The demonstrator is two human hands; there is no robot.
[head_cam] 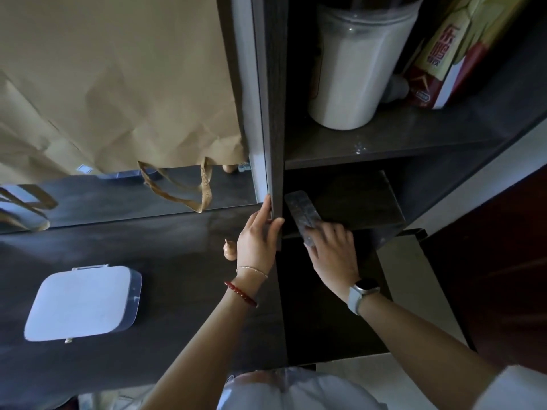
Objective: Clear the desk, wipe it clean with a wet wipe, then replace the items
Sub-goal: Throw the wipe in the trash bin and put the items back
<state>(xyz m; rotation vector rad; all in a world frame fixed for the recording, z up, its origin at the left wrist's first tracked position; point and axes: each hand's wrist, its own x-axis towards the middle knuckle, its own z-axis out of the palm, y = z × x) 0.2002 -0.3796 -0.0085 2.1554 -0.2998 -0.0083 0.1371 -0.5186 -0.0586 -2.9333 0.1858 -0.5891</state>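
The dark desk top (177, 261) fills the left half of the head view. My left hand (257, 235) grips the front edge of the dark upright shelf panel (275, 143), thumb on one side and fingers on the other. My right hand (331, 250) reaches into the lower shelf compartment and holds a silver blister pack of pills (302, 210) by its near end. A white square box with a clear rim (83, 303) lies on the desk at the left. A small wooden gourd figure (231, 250) stands on the desk just left of my left wrist.
A brown paper bag (118, 84) with woven handles hangs over a mirror (118, 199) at the desk's back. The upper shelf holds a white cylindrical container (355, 72) and a red and yellow carton (438, 60). Pale floor shows at the lower right.
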